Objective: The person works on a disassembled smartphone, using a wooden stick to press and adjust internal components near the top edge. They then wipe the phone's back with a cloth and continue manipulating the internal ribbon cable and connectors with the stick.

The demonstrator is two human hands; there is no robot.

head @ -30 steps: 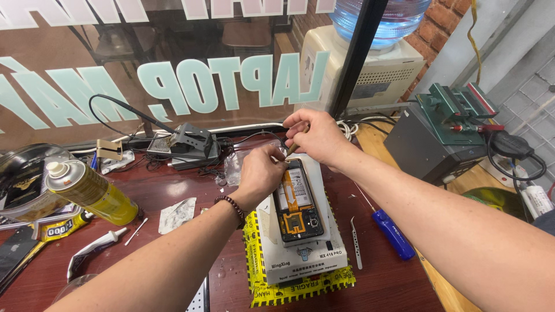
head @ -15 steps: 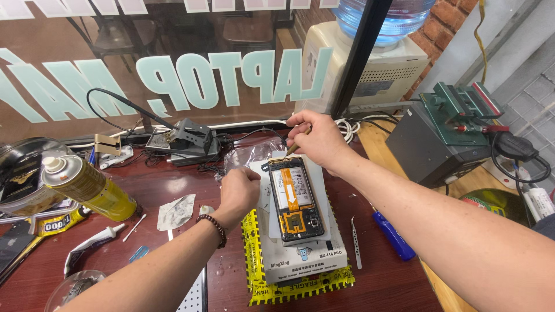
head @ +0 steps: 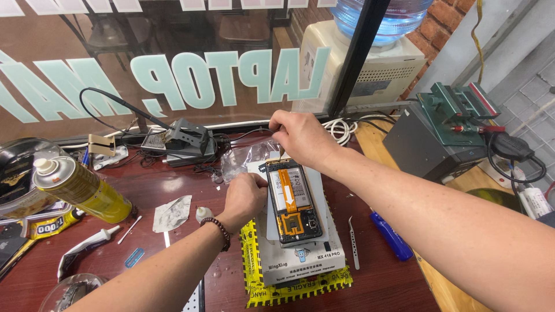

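Right hand [head: 302, 136] pinches down at the top edge of the phone [head: 293, 203], fingers curled tight together; what sits between the tips is hidden by the hand itself, maybe a thin tool or a flex end, cannot tell. Left hand [head: 245, 198] rests knuckles-up against the phone's left edge, fingers tucked under or onto the rim, braced against the side rather than lifting; whether it truly clamps is not visible. A bead bracelet [head: 219, 229] sits on that wrist.

The phone lies open, back off, showing battery and an orange flex strip. It sits on a pale plate atop a white box [head: 300, 263], which sits on a yellow mat [head: 252, 277]. Long axis runs away from the person, slightly tilted, top end far. The right hand is at the far end, the left at the near-middle of the left side; the left is nearer the phone's body, the right nearer the top seam.

Outward: tweezers [head: 353, 242] and a blue screwdriver [head: 391, 235] lie just right of the box on the red table [head: 173, 190]. A crumpled clear bag [head: 245, 159] lies beyond the phone. A yellow spray can [head: 81, 189] lies tilted at left, with a soldering stand [head: 184, 138] behind and a water cooler [head: 370, 63] beyond the glass post.

Right forearm is cut off by the frame edge.
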